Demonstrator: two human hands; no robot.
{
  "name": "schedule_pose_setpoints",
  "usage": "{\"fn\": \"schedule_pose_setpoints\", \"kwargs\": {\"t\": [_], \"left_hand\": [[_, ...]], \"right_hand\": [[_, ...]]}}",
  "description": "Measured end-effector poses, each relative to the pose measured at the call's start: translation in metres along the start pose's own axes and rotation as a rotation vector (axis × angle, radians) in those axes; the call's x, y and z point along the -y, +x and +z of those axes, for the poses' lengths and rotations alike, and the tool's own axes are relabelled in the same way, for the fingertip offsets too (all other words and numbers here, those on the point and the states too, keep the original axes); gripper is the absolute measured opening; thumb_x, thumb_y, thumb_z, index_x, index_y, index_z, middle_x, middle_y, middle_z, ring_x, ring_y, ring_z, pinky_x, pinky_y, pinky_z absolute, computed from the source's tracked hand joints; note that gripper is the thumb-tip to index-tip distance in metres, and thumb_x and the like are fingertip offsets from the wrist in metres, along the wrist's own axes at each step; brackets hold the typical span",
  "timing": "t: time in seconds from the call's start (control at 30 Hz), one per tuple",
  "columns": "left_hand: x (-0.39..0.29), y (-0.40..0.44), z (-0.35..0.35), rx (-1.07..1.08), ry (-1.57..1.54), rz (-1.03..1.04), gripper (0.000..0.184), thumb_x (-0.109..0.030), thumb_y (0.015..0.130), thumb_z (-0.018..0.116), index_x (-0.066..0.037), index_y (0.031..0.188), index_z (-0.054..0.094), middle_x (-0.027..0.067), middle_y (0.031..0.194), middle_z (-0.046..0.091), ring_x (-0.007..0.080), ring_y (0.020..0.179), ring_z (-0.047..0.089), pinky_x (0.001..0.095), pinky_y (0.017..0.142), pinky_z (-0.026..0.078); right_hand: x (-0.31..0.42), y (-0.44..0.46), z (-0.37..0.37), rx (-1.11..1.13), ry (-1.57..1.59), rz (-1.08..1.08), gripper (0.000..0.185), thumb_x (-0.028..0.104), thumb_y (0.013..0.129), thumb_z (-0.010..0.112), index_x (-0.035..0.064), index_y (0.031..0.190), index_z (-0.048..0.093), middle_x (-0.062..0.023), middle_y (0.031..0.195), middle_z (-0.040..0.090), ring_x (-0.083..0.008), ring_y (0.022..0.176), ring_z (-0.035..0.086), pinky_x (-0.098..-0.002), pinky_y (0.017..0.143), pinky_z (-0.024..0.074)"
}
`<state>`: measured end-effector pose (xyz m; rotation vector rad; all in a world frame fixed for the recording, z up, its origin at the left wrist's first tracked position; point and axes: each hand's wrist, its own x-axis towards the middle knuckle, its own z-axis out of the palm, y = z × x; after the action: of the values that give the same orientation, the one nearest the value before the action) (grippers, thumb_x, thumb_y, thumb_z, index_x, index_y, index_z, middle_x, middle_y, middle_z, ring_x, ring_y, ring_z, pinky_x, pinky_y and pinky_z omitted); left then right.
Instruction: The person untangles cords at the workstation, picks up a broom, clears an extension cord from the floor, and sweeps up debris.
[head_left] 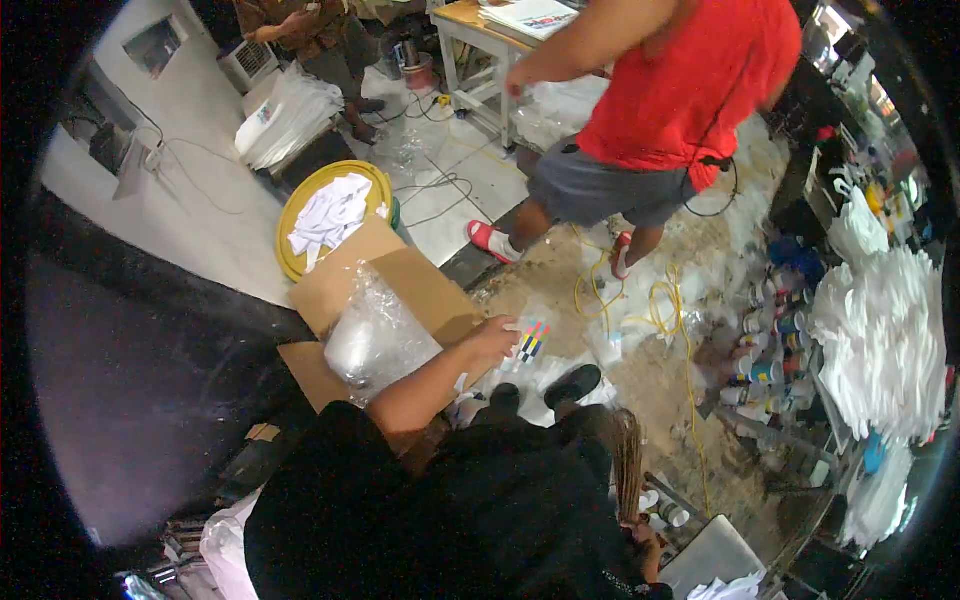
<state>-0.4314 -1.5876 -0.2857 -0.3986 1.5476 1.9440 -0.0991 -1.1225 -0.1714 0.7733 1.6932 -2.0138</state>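
Observation:
My left hand [490, 340] is stretched forward beside an open cardboard box [440, 300]. Its fingers look curled, and what is in them, if anything, I cannot make out. Just past the fingertips appears a small sheet with coloured blocks [533, 342]; whether it touches the hand is unclear. Clear plastic wrapping [375, 335] bulges out of the box. Low at the right, my right hand [645, 548] is closed around a stick broom [627, 465], a bundle of thin brown sticks that rises beside my leg.
A person in a red top [690, 80] stands ahead; another person [310, 30] is farther back. A yellow cord [665, 305] loops over the stained floor. White cloth fills a yellow-rimmed bin [285, 240]. Several paint tubs [765, 372] and white bags [880, 340] line the right side.

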Motion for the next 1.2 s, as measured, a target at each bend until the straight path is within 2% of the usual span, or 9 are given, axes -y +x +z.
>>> {"fn": "schedule_pose_setpoints", "kwargs": {"t": [0.03, 0.17, 0.23, 0.43, 0.7, 0.77, 0.9, 1.0, 1.2], "left_hand": [[-0.005, 0.008, -0.005, -0.044, 0.026, -0.002, 0.062, -0.019, 0.079, 0.061, -0.004, 0.133, 0.036, 0.0154, 0.097, 0.060, 0.0230, 0.066, 0.061, 0.0353, 0.052, 0.048], [-0.008, 0.024, -0.022, -0.044, -0.053, 0.051, 0.058, -0.017, 0.079, 0.060, -0.002, 0.131, 0.038, 0.0148, 0.095, 0.060, 0.0212, 0.069, 0.061, 0.0342, 0.056, 0.050], [-0.006, 0.032, -0.018, -0.106, -0.006, 0.052, 0.058, -0.016, 0.078, 0.060, -0.003, 0.130, 0.039, 0.0140, 0.093, 0.060, 0.0208, 0.069, 0.061, 0.0334, 0.057, 0.050], [0.013, 0.055, 0.006, -0.179, 0.068, -0.028, 0.054, -0.018, 0.079, 0.061, -0.005, 0.127, 0.043, 0.0125, 0.091, 0.061, 0.0196, 0.067, 0.060, 0.0315, 0.055, 0.048], [0.061, 0.123, 0.034, -0.229, 0.176, -0.116, 0.042, -0.025, 0.080, 0.060, -0.003, 0.115, 0.054, 0.0149, 0.089, 0.062, 0.0240, 0.070, 0.061, 0.0371, 0.059, 0.048], [0.044, 0.116, 0.053, -0.244, 0.920, 0.011, 0.039, -0.025, 0.078, 0.059, -0.003, 0.111, 0.057, 0.0188, 0.095, 0.062, 0.0320, 0.082, 0.061, 0.0403, 0.071, 0.048], [0.052, 0.100, 0.059, -0.204, 1.252, 0.329, 0.038, -0.024, 0.076, 0.058, -0.003, 0.109, 0.058, 0.0206, 0.101, 0.061, 0.0366, 0.094, 0.058, 0.0402, 0.082, 0.046], [0.034, 0.066, 0.088, -0.375, 1.071, 0.251, 0.042, -0.027, 0.074, 0.058, -0.004, 0.109, 0.058, 0.0219, 0.104, 0.060, 0.0375, 0.096, 0.057, 0.0409, 0.082, 0.046], [0.127, 0.063, 0.063, -0.349, 0.925, -0.226, 0.052, -0.038, 0.071, 0.058, -0.003, 0.109, 0.059, 0.0247, 0.112, 0.057, 0.0389, 0.099, 0.056, 0.0412, 0.086, 0.046]], "right_hand": [[0.016, -0.005, 0.014, 0.045, 0.395, 0.068, 0.036, 0.034, 0.086, 0.051, 0.0009, 0.098, 0.059, -0.0125, 0.097, 0.058, -0.0244, 0.096, 0.055, -0.0351, 0.084, 0.0429], [0.024, 0.013, 0.008, -0.013, 0.143, -0.163, 0.033, 0.030, 0.086, 0.052, 0.0001, 0.098, 0.058, -0.0117, 0.096, 0.060, -0.0223, 0.094, 0.055, -0.0360, 0.084, 0.0431], [0.009, 0.041, -0.033, 0.054, -0.815, -0.241, 0.030, 0.027, 0.085, 0.052, -0.0007, 0.096, 0.059, -0.0114, 0.105, 0.060, -0.0197, 0.090, 0.057, -0.0333, 0.080, 0.0458], [0.030, 0.091, -0.053, -0.101, -0.341, -0.057, 0.029, 0.026, 0.087, 0.049, 0.0007, 0.088, 0.063, -0.0123, 0.081, 0.064, -0.0217, 0.066, 0.061, -0.0328, 0.058, 0.0485], [0.116, 0.167, -0.110, 0.105, -0.213, 0.106, 0.031, 0.029, 0.086, 0.050, 0.0005, 0.088, 0.063, -0.0122, 0.077, 0.064, -0.0226, 0.063, 0.061, -0.0338, 0.056, 0.0485], [0.138, 0.184, -0.130, 0.181, -0.202, 0.208, 0.032, 0.029, 0.086, 0.050, 0.0005, 0.087, 0.063, -0.0122, 0.076, 0.064, -0.0229, 0.062, 0.061, -0.0340, 0.056, 0.0485], [0.188, 0.231, -0.149, 0.304, -0.213, 0.498, 0.033, 0.031, 0.085, 0.050, 0.0004, 0.087, 0.062, -0.0122, 0.075, 0.064, -0.0233, 0.061, 0.060, -0.0345, 0.055, 0.0485], [0.220, 0.271, -0.140, 0.365, -0.218, 0.728, 0.034, 0.032, 0.085, 0.051, 0.0003, 0.087, 0.062, -0.0121, 0.073, 0.064, -0.0237, 0.059, 0.060, -0.0349, 0.055, 0.0486], [0.267, 0.311, -0.085, 0.391, -0.309, 0.885, 0.038, 0.037, 0.083, 0.052, -0.0001, 0.086, 0.062, -0.0117, 0.071, 0.063, -0.0244, 0.056, 0.060, -0.0352, 0.053, 0.0486]]}}
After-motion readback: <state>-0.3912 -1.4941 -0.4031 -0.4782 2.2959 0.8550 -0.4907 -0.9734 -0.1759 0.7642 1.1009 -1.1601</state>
